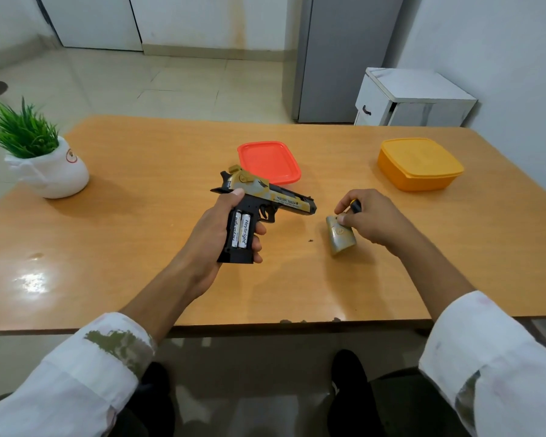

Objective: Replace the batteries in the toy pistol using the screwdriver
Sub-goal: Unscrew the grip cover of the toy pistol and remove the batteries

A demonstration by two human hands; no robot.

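My left hand (216, 230) grips the toy pistol (267, 197) by its black handle, above the table, barrel pointing right. The handle's side is uncovered and two white batteries (241, 231) sit side by side in it. My right hand (371, 217) holds the screwdriver (355, 205), of which only a black and yellow handle tip shows, and its thumb and fingers touch the gold grip cover (341, 239) that lies on the table. The screwdriver's shaft is hidden by the hand.
On the wooden table (139, 279), a red lid (268, 161) lies behind the pistol and an orange lidded box (420, 164) stands at the back right. A potted green plant (44, 159) stands at the left edge. A tiny dark speck (310, 240) lies between my hands.
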